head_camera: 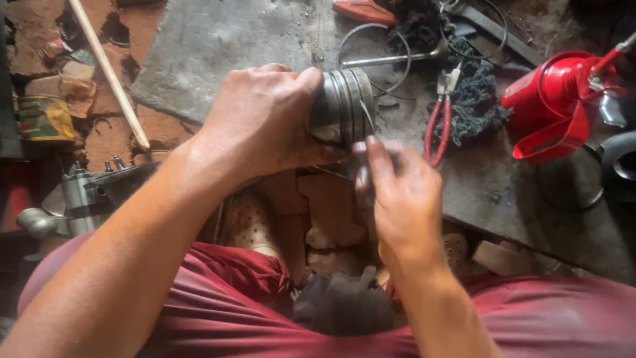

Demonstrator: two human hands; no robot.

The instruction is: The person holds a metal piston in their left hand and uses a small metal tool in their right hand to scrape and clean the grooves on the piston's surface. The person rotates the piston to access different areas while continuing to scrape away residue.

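Left hand (pixel 265 119) grips grey piston (pixel 341 106); right hand (pixel 397 192) fingers thin piston ring (pixel 366 114) at its grooves. Red-handled pliers (pixel 440 129), red oil can (pixel 563 99) nearby.

A grimy grey slab worktop (pixel 218 46) carries red-handled pliers (pixel 439 122), a dark rag (pixel 477 99), a thin wire ring (pixel 371 56) and a red oil can (pixel 556 106) at its right end.

Piston (pixel 341 106) lies left of pliers (pixel 440 122); oil can (pixel 556 106) farther right
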